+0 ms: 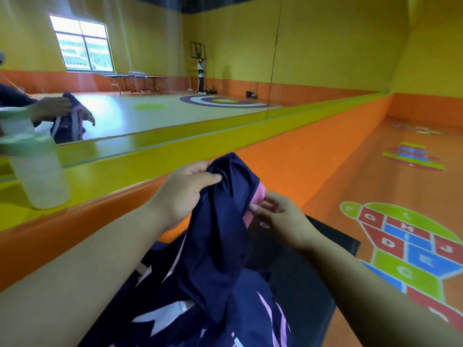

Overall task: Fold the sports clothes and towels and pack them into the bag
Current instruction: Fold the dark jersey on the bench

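Observation:
A navy sports shirt (pixel 220 249) with pink and white markings hangs bunched in front of me. My left hand (pixel 185 194) grips its upper edge, thumb pressed over the dark fabric. My right hand (pixel 278 214) pinches the pink trim at the shirt's right side. The shirt's lower part drapes down over a black bag (pixel 313 284) that lies below my hands on the orange floor beside the ledge. No towels are in view.
A translucent water bottle (pixel 37 171) with a pale green lid stands on the yellow ledge (pixel 150 159) at left. A wall mirror (pixel 175 101) behind the ledge reflects the gym and my hands. A hopscotch pattern (pixel 413 259) marks the orange floor at right.

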